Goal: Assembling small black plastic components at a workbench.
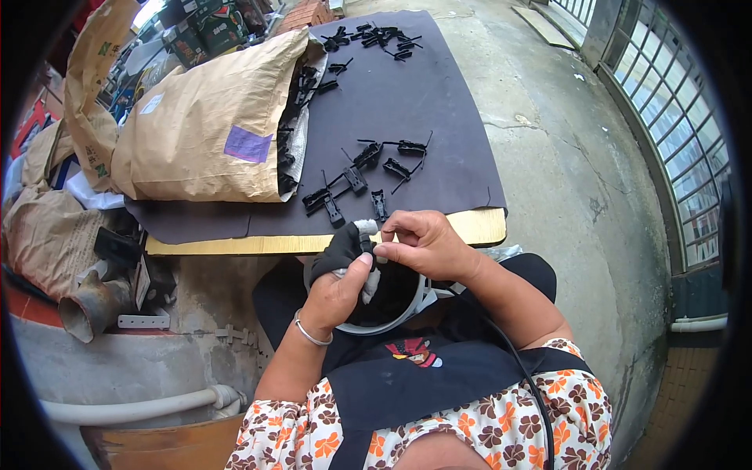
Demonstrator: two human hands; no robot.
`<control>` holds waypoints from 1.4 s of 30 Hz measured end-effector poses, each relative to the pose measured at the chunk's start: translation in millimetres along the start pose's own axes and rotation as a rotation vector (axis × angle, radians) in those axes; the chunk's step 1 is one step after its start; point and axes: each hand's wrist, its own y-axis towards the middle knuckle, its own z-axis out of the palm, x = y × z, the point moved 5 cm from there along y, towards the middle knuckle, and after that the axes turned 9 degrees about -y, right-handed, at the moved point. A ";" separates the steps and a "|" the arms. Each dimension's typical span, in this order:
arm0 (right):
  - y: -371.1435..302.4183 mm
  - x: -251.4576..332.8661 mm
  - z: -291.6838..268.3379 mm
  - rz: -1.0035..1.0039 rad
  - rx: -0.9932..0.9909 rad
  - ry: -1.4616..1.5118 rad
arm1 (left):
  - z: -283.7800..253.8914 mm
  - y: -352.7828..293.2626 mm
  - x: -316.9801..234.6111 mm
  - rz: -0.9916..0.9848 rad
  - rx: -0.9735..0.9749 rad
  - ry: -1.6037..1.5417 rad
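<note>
At the table's near edge my left hand (pixel 341 283), partly covered by a black glove with light grey edges, is closed on a small black plastic part (pixel 366 242). The part's exact shape is mostly hidden by my fingers. My right hand (pixel 427 244) is bare, its thumb and forefinger pinched together beside that part; what lies between them is too small to make out. Below both hands is a bucket (pixel 407 315) with a pale rim, between my knees. Just beyond them, black plastic clips with thin arms (pixel 355 179) lie loose on the dark table cover (pixel 407 94).
A large brown paper bag (pixel 200 129) lies on its side at the table's left, its mouth showing more black clips. Another group of clips (pixel 381 35) is at the far end. Left of the table are sacks and a rusty pipe (pixel 95 308); a barred gate (pixel 677 102) stands right.
</note>
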 end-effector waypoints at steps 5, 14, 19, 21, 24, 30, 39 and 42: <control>-0.7 -10.8 6.3 0.095 0.060 0.065 | -2.7 1.1 12.2 -0.040 0.029 0.099; -1.2 -2.9 8.3 0.108 0.135 0.133 | 7.7 -1.9 -2.7 0.214 0.076 0.137; -1.4 6.8 2.1 -0.126 0.138 -0.183 | 3.5 0.1 9.9 0.072 -0.027 -0.064; -1.1 6.3 4.7 -0.126 0.153 -0.230 | 3.7 -0.6 9.6 0.074 -0.026 0.011; -1.4 8.7 9.3 -0.107 0.147 -0.286 | 6.8 0.0 6.0 0.213 -0.016 0.259; -6.4 1.0 19.3 -0.047 0.123 -0.290 | 4.9 -12.0 1.8 0.304 0.026 0.662; 1.5 -17.0 -18.8 -0.237 -0.146 -0.944 | 0.5 -9.4 -22.3 0.600 -0.167 0.902; -6.1 2.1 -7.9 -0.413 -0.126 -0.920 | -0.8 -0.4 -18.2 0.411 -0.292 0.754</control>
